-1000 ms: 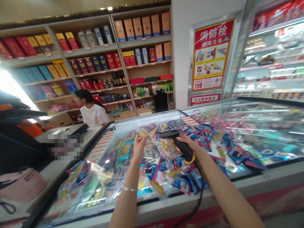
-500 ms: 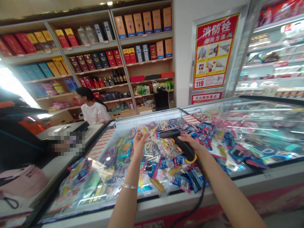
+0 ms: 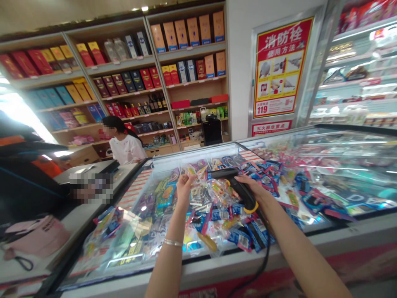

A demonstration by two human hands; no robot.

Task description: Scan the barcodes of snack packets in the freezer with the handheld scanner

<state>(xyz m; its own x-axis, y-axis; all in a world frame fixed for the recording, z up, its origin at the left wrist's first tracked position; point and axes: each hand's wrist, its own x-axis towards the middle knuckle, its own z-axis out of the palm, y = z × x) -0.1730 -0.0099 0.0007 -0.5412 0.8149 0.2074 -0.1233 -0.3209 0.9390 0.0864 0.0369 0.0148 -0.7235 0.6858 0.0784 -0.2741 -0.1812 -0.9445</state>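
My right hand (image 3: 252, 186) grips a black barcode scanner (image 3: 240, 188) with a yellow ring at the handle's end, its head pointing left. From its handle a black cable (image 3: 264, 265) hangs over the freezer's front. To the left, my left hand (image 3: 185, 185) pinches the edge of a clear plastic snack packet (image 3: 191, 170) in front of the scanner head. Another clear packet (image 3: 221, 192) with orange and yellow contents shows below the scanner. Blue and pink snack packets (image 3: 240, 236) lie scattered on the glass lid, near a yellow wrapped snack (image 3: 207, 241).
The glass-topped freezer (image 3: 124, 269) spans the front. At left, a counter (image 3: 82, 223) carries a pink bag (image 3: 39, 236); a dark-clothed person (image 3: 27, 190) stands there. Behind it is a person in white (image 3: 127, 147). Shelves of boxes (image 3: 149, 78) line the back wall.
The view has shifted slightly, so the scene sits a little further right. Both hands keep nearly the same pose, still holding the packet and the scanner.
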